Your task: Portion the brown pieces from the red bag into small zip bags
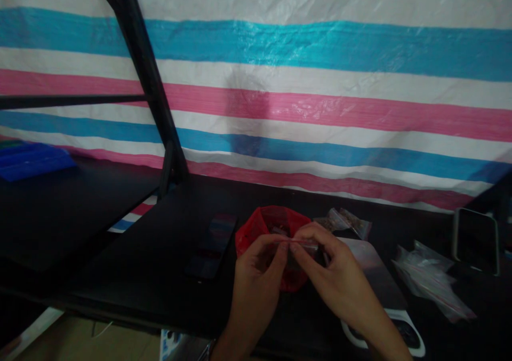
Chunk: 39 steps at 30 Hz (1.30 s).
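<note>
Both hands meet over a red plastic bag (256,226), which stands with its mouth open and some dark contents inside. Thumb and forefinger of my left hand (260,267) pinch the top edge of a small clear zip bag (306,248). My right hand (328,259) pinches the same edge right beside it. The zip bag's lower part is dim and partly hidden by the fingers. To the right, under my right forearm, is a kitchen scale (376,270) with a metal plate and white body. Behind it lie small filled zip bags (348,222) with brownish contents.
A pile of flat clear zip bags (432,281) lies right of the scale. A phone (476,241) leans at the far right; a dark phone (212,246) lies left of the red bag. A black metal post (150,89) rises at left. Striped sheeting (320,105) hangs behind the black table (160,275).
</note>
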Tool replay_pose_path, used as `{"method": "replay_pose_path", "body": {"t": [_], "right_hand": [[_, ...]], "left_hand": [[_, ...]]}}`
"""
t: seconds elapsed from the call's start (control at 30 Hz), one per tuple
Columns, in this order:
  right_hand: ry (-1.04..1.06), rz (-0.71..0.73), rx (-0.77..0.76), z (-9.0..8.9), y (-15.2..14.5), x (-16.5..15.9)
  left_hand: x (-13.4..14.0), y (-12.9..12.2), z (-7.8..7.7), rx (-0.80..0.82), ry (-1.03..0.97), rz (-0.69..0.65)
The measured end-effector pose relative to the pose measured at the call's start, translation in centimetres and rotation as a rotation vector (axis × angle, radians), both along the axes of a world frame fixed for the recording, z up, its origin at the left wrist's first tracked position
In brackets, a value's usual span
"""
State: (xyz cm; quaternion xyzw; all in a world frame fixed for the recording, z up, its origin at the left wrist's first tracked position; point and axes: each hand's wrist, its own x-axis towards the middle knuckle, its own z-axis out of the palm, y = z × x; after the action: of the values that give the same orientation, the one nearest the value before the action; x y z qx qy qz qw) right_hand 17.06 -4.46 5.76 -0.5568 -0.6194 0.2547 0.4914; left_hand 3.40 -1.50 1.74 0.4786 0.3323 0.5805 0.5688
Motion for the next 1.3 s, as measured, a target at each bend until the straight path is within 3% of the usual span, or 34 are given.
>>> {"method": "replay_pose_path", "body": {"t": [0.17, 0.33, 0.43, 0.53, 0.67, 0.73, 0.83, 0.9, 1.0, 1.13, 1.23, 1.3], "right_hand": [[-0.059, -0.055, 0.013, 0.3, 0.3, 0.2], [0.245, -0.427, 0.093, 0.1, 2.0, 4.0], [0.283, -0.608, 0.084, -1.1, 2.9, 7.6], [0.154, -0.660, -0.029, -2.6, 3.2, 10.4], [-0.286, -0.838, -0.074, -3.3, 2.7, 10.2], [-0.341, -0.705, -0.029, -3.2, 2.4, 8.4], [-0.304, -0.312, 0.010, -3.4, 2.5, 5.1], [-0.332, -0.190, 0.000, -3.9, 2.8, 3.6], [-0.331, -0.200, 0.021, -4.4, 3.4, 3.1], [-0.299, -0.268, 0.160, -3.4, 3.8, 4.0], [-0.274, -0.280, 0.170, -2.3, 3.0, 5.6], [-0.291, -0.372, 0.124, -1.8, 1.8, 8.0]], "left_hand": [[-0.6, 0.1, -0.2, 0.115, 0.164, 0.045], [-1.8, 0.5, -1.4, 0.346, 0.507, 0.350], [-2.5, 1.1, -2.7, 0.416, 0.741, 0.489], [-3.1, 1.9, -3.8, 0.406, 0.944, 0.519], [-3.7, 2.6, -4.4, 0.371, 1.027, 0.507], [-3.8, 2.8, -4.3, 0.354, 0.993, 0.470], [-3.8, 2.9, -3.9, 0.294, 0.872, 0.422], [-3.7, 3.0, -3.6, 0.243, 0.755, 0.404], [-3.5, 3.2, -3.3, 0.177, 0.548, 0.413], [-3.6, 3.7, -2.9, 0.133, 0.377, 0.509], [-3.9, 3.7, -2.6, 0.118, 0.364, 0.510], [-4.1, 3.4, -2.2, 0.138, 0.443, 0.539]]}}
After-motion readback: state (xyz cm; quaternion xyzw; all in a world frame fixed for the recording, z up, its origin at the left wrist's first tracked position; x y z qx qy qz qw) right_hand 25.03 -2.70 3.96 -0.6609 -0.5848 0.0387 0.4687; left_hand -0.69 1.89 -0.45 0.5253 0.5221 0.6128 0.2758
